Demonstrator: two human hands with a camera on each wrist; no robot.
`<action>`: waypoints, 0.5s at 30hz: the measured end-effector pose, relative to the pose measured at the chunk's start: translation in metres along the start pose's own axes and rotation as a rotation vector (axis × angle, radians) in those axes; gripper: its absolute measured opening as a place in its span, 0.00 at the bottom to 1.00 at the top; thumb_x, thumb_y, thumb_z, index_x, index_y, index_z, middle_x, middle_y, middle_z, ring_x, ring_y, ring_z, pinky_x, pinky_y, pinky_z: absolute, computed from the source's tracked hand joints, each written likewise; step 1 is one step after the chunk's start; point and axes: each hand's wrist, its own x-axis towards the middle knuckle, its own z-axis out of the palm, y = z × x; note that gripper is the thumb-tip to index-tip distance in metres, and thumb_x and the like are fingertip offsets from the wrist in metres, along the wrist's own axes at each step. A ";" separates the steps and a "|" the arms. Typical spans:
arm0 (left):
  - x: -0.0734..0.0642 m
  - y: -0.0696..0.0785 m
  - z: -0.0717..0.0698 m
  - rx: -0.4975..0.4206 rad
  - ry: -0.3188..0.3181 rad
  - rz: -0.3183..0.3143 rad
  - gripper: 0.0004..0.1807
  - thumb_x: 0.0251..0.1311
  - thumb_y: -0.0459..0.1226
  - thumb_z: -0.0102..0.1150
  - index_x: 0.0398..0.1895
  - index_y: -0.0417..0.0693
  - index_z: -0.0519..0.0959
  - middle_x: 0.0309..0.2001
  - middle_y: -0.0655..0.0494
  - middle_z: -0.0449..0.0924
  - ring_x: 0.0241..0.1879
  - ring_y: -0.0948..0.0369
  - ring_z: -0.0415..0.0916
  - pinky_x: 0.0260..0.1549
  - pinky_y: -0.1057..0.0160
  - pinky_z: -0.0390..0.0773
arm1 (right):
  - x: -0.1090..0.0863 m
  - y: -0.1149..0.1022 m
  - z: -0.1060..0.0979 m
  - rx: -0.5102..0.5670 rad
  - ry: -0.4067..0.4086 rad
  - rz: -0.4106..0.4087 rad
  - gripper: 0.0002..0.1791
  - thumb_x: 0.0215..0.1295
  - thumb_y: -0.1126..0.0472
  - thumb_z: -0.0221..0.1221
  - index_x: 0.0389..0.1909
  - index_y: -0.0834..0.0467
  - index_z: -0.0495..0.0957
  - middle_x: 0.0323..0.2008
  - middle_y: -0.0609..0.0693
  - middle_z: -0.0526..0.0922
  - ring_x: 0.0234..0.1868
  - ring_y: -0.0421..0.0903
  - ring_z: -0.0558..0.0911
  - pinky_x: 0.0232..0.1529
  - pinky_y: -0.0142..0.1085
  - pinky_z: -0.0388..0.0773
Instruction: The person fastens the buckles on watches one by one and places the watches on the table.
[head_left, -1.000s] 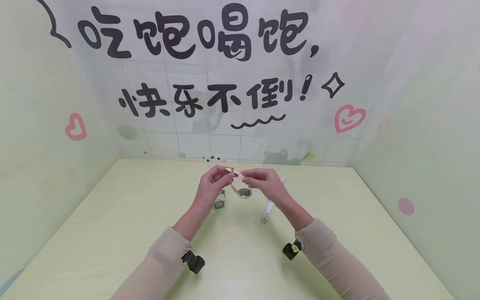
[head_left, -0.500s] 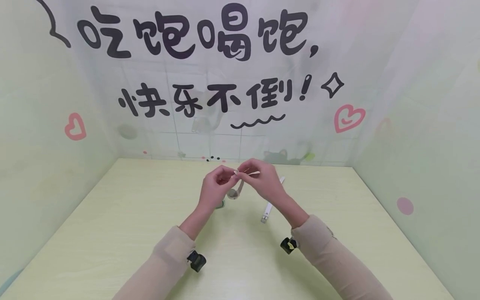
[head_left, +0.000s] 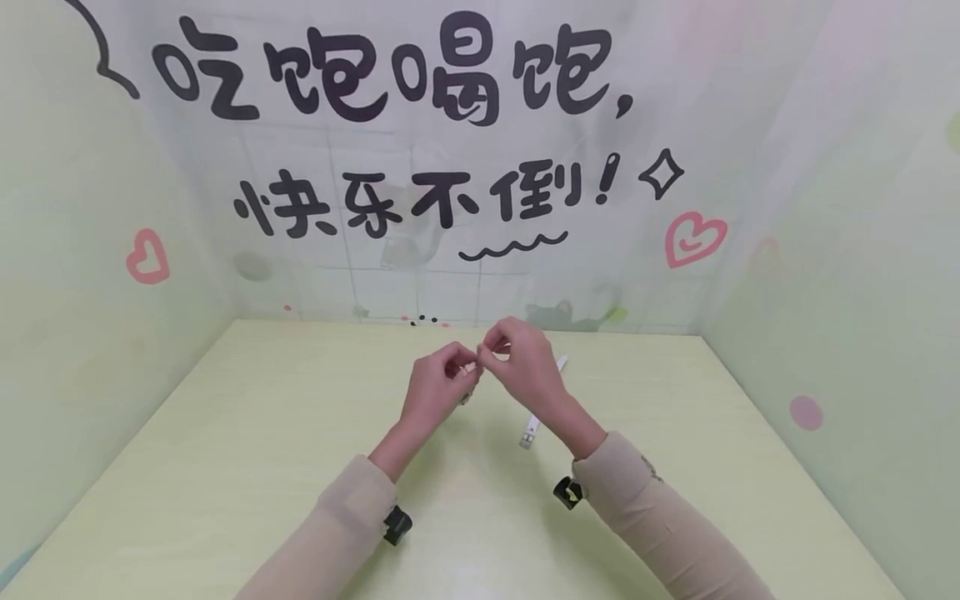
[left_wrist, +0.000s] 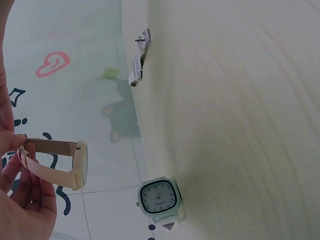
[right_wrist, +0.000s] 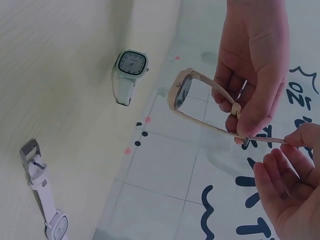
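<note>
A beige wristwatch hangs in the air between both hands, its strap closed into a loop. My left hand grips the strap around the buckle, and in the left wrist view the watch case points away from the fingers. My right hand pinches the free end of the strap, which runs straight out from the buckle in the right wrist view. Much of the watch is hidden behind the left hand in the head view.
A pale green watch with a squarish face rests on the table, hidden by the left hand from the head camera. A white watch lies under the right forearm. A printed cloth wall stands behind the table.
My right hand has shifted its pinch to the strap's free end. The left hand has moved slightly right. The watch face has turned out of the head view, and the green watch is now covered.
</note>
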 end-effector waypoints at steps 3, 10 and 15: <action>0.000 -0.003 0.000 0.013 -0.024 -0.024 0.05 0.61 0.37 0.65 0.40 0.50 0.84 0.28 0.54 0.82 0.23 0.63 0.73 0.21 0.70 0.73 | 0.000 0.001 0.000 0.046 0.007 0.018 0.02 0.63 0.66 0.61 0.31 0.60 0.79 0.33 0.52 0.84 0.38 0.47 0.87 0.42 0.35 0.87; 0.003 -0.003 -0.003 0.065 -0.063 -0.020 0.05 0.61 0.37 0.65 0.39 0.51 0.83 0.28 0.55 0.84 0.20 0.63 0.74 0.21 0.67 0.73 | -0.002 0.005 0.000 0.141 0.056 0.062 0.02 0.65 0.66 0.60 0.33 0.61 0.79 0.34 0.53 0.86 0.37 0.47 0.87 0.41 0.35 0.87; 0.004 -0.002 -0.005 0.107 -0.074 -0.032 0.03 0.60 0.36 0.65 0.37 0.51 0.83 0.30 0.56 0.84 0.24 0.62 0.72 0.24 0.66 0.71 | -0.002 0.007 -0.002 0.165 0.086 0.070 0.03 0.66 0.65 0.60 0.35 0.61 0.78 0.34 0.55 0.86 0.37 0.48 0.87 0.40 0.38 0.88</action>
